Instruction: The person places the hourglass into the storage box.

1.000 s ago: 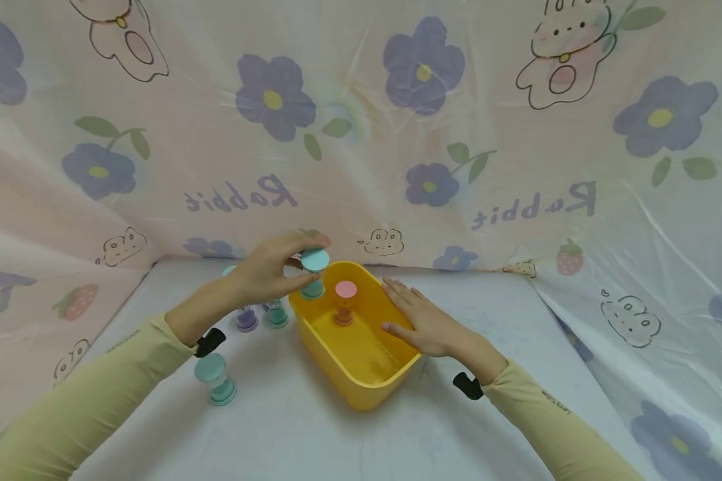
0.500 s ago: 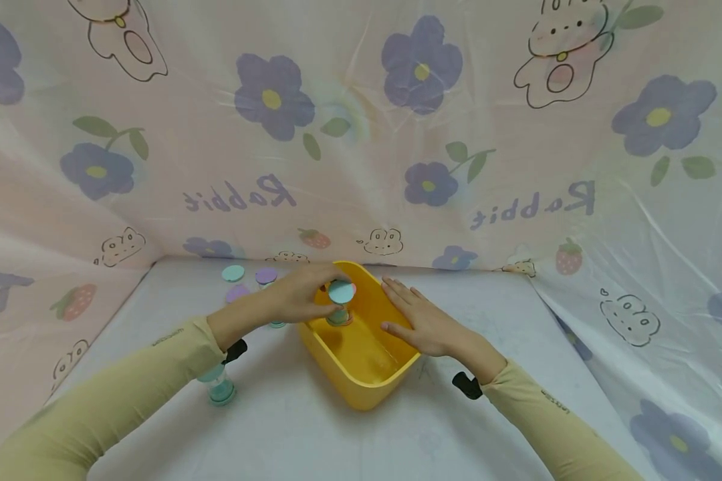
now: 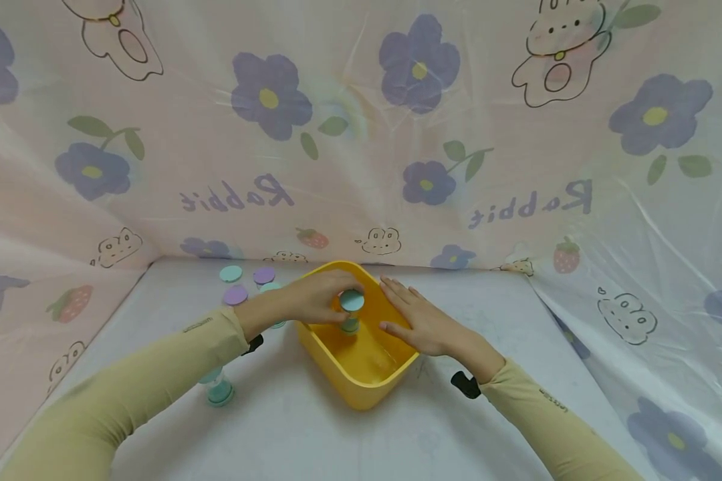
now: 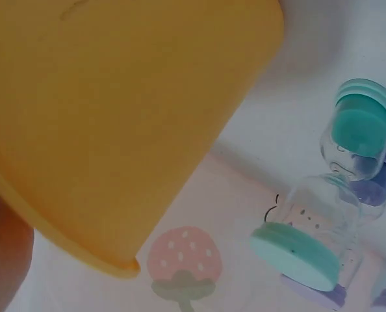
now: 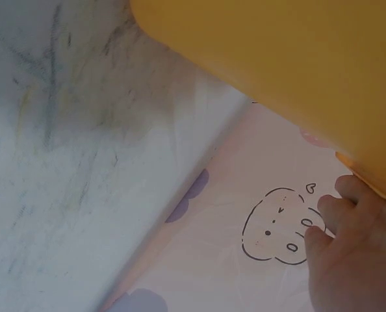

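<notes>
My left hand (image 3: 321,297) reaches inside the yellow bin (image 3: 361,394) and holds an upright sand timer (image 3: 351,302) with light teal caps, thumb on the near side and fingers on the far side. A pink-capped timer in the bin is mostly hidden behind this hand. My right hand (image 3: 424,324) rests along the bin's right rim with fingers extended. In the right wrist view, fingertips (image 5: 349,188) lie right at the rim. The left wrist view shows the bin's outer wall (image 4: 128,117) and only a sliver of the left hand.
Left of the bin stand several sand timers, among them a purple-capped one (image 3: 236,294) and a teal-capped one (image 3: 230,274). Another teal timer (image 3: 219,391) stands nearer, partly behind the left sleeve (image 3: 156,374). A patterned curtain (image 3: 349,133) rises behind the white table (image 3: 313,447).
My left hand has carried the teal sand timer rightward from over the bin's left rim down into the bin, covering the pink-capped timer. My right hand has stayed on the rim.
</notes>
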`<state>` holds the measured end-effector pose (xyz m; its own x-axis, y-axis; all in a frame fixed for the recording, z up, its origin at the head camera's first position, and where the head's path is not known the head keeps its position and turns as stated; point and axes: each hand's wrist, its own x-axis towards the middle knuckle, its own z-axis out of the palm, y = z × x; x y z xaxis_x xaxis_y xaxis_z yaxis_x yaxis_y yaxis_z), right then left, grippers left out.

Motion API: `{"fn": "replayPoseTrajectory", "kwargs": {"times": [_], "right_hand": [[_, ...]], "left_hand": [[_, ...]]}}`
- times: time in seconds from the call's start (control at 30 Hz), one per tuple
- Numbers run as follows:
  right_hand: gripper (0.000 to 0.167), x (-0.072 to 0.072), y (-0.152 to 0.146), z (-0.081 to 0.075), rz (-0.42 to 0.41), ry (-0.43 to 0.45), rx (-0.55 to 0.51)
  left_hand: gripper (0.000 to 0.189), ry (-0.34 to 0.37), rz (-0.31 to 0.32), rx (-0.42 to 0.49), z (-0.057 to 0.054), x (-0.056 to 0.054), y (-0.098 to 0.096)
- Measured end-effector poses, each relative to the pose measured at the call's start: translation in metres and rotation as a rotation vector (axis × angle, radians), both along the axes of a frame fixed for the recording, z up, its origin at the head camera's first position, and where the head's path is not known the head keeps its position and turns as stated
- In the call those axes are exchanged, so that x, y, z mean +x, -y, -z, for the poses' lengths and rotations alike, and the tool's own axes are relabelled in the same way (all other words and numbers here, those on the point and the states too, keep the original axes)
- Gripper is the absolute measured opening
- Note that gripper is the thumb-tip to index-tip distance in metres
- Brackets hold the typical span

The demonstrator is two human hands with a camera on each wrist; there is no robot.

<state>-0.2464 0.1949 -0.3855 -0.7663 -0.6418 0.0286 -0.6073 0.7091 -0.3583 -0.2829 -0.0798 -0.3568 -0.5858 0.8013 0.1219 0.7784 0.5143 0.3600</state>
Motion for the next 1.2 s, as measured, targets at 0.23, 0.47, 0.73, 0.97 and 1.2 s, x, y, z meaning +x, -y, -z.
{"fn": "replayPoseTrajectory", "kwargs": {"times": [0.23,0.47,0.73,0.97,1.2], "right_hand": [[0.081,0.0,0.0,0.001,-0.006,-0.009,-0.001],[0.081,-0.001,0.0,0.001,-0.008,-0.02,0.005],[0.08,-0.001,-0.001,0.002,-0.005,-0.015,0.005],[0.079,-0.001,0.0,0.002,-0.005,-0.005,-0.01],[0.079,-0.001,0.0,0.002,-0.011,-0.012,-0.015]], "left_hand": [[0.047,0.012,0.002,-0.086,0.003,-0.007,-0.011],[0.046,-0.083,0.014,-0.143,0.008,-0.013,-0.016],[0.046,-0.152,0.016,-0.204,0.014,-0.022,-0.017],[0.044,-0.126,0.014,-0.204,0.018,-0.027,-0.017],[0.045,-0.063,-0.003,-0.2,0.02,-0.025,-0.018]]}}
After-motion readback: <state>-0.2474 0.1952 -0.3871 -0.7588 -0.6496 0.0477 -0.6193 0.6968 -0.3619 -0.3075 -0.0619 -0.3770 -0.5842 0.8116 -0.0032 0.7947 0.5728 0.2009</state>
